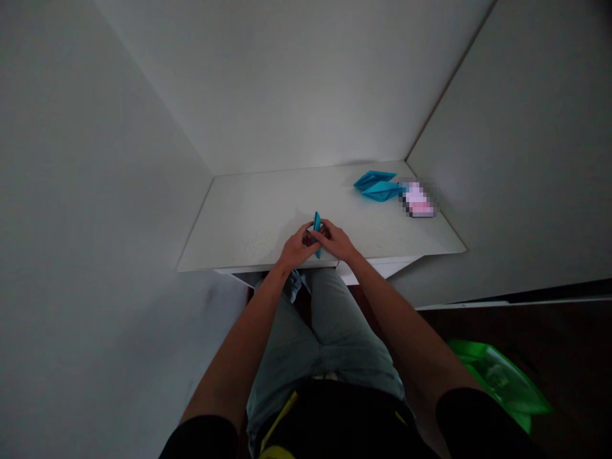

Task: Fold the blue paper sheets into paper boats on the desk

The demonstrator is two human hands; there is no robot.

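A small piece of folded blue paper [317, 224] stands on edge between my two hands near the front edge of a white table [248, 223]. My left hand [297, 245] has its fingers closed on the paper's left side. My right hand [336, 241] pinches it from the right. The two hands touch each other around the paper, and most of the paper is hidden by my fingers.
Two folded blue paper shapes [377, 185] lie at the table's back right beside a blurred pink and white object [417, 199]. White walls close in the table on the left, back and right. A green plastic object [497, 376] sits on the dark floor at my right.
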